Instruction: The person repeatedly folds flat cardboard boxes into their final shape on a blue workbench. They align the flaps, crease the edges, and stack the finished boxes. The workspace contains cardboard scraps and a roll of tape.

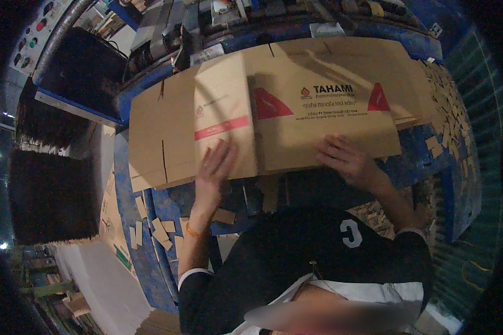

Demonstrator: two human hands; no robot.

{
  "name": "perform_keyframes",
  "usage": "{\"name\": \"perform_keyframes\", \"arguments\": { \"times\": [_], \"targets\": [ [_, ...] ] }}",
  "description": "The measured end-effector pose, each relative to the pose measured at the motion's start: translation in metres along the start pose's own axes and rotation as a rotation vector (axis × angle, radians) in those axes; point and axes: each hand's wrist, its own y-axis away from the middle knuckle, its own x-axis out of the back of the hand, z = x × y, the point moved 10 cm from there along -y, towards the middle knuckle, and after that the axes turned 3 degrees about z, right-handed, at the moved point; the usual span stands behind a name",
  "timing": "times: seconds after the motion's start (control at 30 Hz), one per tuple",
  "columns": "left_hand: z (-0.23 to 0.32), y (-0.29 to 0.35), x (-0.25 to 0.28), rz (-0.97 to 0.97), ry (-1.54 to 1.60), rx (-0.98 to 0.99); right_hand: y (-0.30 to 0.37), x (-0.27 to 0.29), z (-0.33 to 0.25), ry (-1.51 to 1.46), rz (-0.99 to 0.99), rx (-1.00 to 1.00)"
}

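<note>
There're 2 hands w/ 1 wristband, 1 ctrl panel, 1 red stripe, 2 red patches

A carton workshop: flat printed cardboard is lying mid-frame, machinery is lining the top, a button panel is showing upper left.

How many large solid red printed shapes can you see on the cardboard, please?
3: a band across the pale panel by the left hand; a left shape and a right shape on the neighbouring panel. More may be hidden underneath.
</note>
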Motion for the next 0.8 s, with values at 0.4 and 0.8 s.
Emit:
{"name": "perform_keyframes", "arguments": {
  "times": [0.4,0.8],
  "targets": [
    [-0.026,-0.047,0.006,0.021,0.038,-0.061,-0.033,-0.003,0.038,0.202,0.050,0.147],
    [-0.149,-0.194,-0.027,0.322,-0.411,0.281,-0.162,-0.074,0.246,0.019,-0.253,-0.734]
  ]
}}
